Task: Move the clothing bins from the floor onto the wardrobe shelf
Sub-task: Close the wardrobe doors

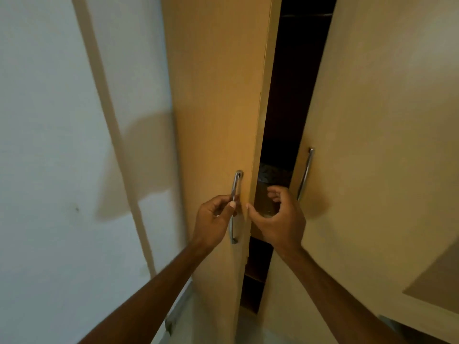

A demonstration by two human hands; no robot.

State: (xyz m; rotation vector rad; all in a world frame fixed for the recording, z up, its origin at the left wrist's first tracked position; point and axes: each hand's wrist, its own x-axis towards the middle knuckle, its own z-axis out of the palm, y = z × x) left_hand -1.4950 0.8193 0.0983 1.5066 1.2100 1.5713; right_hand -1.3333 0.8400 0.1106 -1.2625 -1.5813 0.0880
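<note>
A tall wooden wardrobe fills the view, its left door [218,95] swung partly out and its right door [377,120] beside it. My left hand [213,222] is closed around the left door's metal handle [236,194]. My right hand [280,217] hovers in the dark gap between the doors, fingers curled and apart, holding nothing, just left of the right door's handle [306,173]. Inside the gap I make out a dim shelf with some patterned dark fabric [272,176]. No clothing bin is in view.
A white wall [62,145] runs along the left, close to the open left door. A pale floor strip [248,328] shows at the bottom. A lighter panel or surface [434,281] juts in at the lower right.
</note>
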